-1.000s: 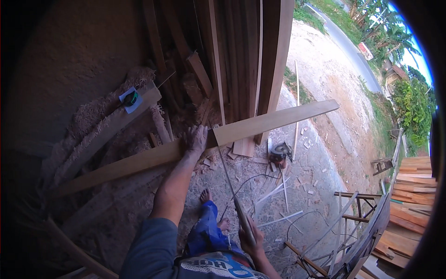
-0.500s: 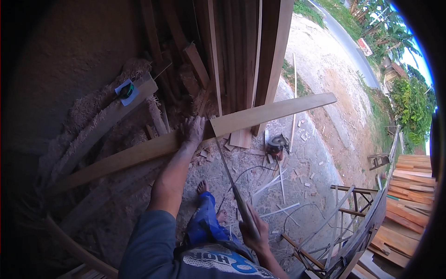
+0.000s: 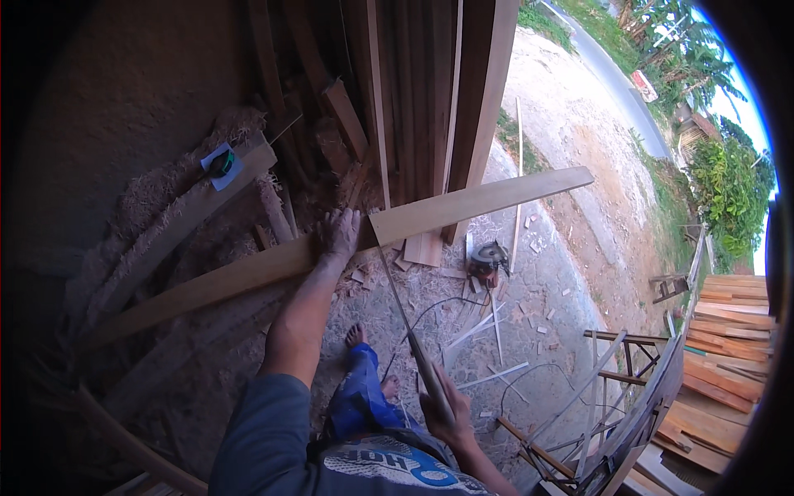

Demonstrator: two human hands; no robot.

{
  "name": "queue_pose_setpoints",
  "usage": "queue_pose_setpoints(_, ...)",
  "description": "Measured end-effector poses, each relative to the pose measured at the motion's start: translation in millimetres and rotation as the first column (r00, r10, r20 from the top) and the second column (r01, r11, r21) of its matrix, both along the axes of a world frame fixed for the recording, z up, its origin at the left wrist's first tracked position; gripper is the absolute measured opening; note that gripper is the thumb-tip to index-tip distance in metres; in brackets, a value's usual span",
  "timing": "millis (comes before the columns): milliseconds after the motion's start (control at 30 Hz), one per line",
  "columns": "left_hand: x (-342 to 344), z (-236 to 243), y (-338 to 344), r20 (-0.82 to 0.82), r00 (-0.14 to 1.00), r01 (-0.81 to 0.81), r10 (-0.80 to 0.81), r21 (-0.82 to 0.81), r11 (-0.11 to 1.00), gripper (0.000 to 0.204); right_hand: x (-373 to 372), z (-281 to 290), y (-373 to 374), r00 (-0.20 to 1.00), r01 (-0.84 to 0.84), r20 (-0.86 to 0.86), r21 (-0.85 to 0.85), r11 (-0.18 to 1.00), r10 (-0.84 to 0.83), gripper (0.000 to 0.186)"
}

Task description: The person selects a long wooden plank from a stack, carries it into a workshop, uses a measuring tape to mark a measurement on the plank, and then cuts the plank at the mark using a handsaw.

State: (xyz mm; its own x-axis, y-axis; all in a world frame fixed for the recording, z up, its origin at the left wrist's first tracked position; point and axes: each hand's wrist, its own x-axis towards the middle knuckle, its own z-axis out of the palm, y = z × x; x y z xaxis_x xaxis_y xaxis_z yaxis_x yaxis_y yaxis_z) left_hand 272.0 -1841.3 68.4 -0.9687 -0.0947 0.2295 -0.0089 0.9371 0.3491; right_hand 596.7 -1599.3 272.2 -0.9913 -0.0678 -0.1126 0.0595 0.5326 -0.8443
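Note:
A long pale wooden board [image 3: 488,198] stretches slantwise from the lower left to the upper right. Over its middle lies my left hand [image 3: 337,236], fingers apart and reaching past the far edge. Just right of that hand, the thin blade of a handsaw [image 3: 397,302] meets the board at a dark line across it. My right hand [image 3: 447,409] is closed around the saw's handle, low in front of my body. The blade runs from there up and leftward to the board. What bears the board from below is mostly hidden.
A circular saw [image 3: 488,260] with a cord sits on the floor among offcuts. Tall planks [image 3: 480,99] lean beyond the board. A tape measure [image 3: 222,164] rests on a shavings-covered beam [image 3: 190,198] at left. A metal frame [image 3: 616,372] and stacked planks [image 3: 728,331] are at right.
The view has shifted slightly. My left hand stays on the board, and the right hand keeps its hold on the handsaw, whose blade remains at the same line.

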Motion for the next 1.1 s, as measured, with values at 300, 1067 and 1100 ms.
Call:
queue_pose_setpoints(300, -15, -6, -12, -0.013, 1.0, 0.028, -0.028, -0.023, 0.999, 0.031, -88, -40, -29, 0.998, 0.064, 0.018, -0.147, 0.987, -0.062, 0.065)
queue_pose_setpoints(1067, -98, 60, 136, 0.576, 0.571, 0.642, -0.584, 0.13, 0.756, 0.132, -130, -14, -40, 0.994, 0.111, 0.03, -0.12, 0.987, -0.108, 0.065)
queue_pose_setpoints(1100, -97, 61, 141, 0.597, 0.563, 0.626, -0.571, 0.143, 0.767, 0.133, -126, -14, -37, 0.988, 0.109, 0.126, -0.126, 0.986, -0.093, 0.065)
